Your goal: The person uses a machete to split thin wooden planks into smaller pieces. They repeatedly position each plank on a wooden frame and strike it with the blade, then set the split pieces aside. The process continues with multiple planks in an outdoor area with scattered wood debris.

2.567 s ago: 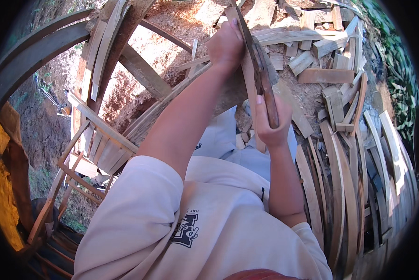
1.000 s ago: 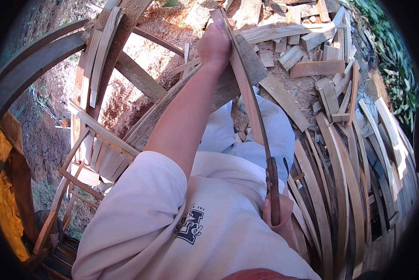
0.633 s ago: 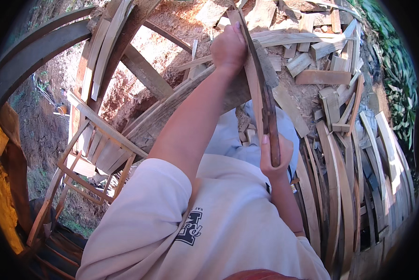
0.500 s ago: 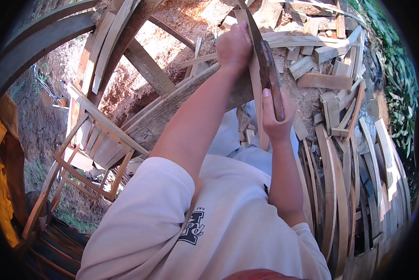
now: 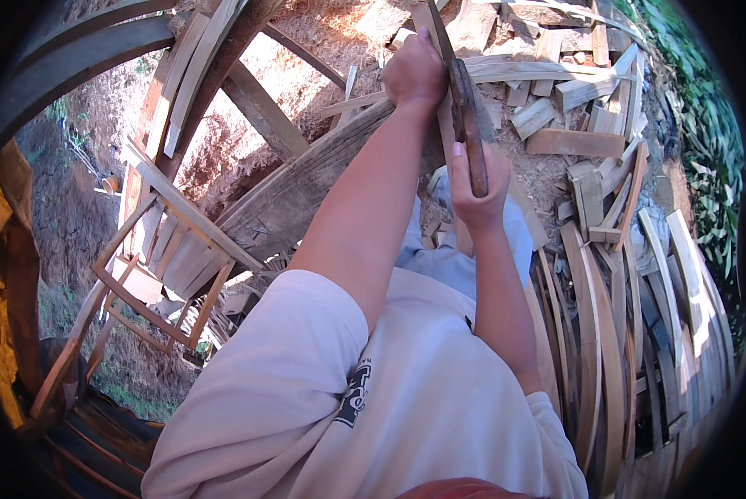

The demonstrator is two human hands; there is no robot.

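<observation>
Handle (image 5: 476, 170) is showing smooth, slightly glossy wood; board (image 5: 294, 191) is presenting rough, matt, weathered wood; shirt (image 5: 448, 391) is appearing matt cloth.

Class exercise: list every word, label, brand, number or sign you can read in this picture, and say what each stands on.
Dark chest print on the cream T-shirt: block lettering with script across it, partly lost in a fold; not quoted.
Tiny letters beside that print: too small to read.
Long dark tool in the right hand: no lettering visible.
Stacked boards at the right: none visible.
</observation>
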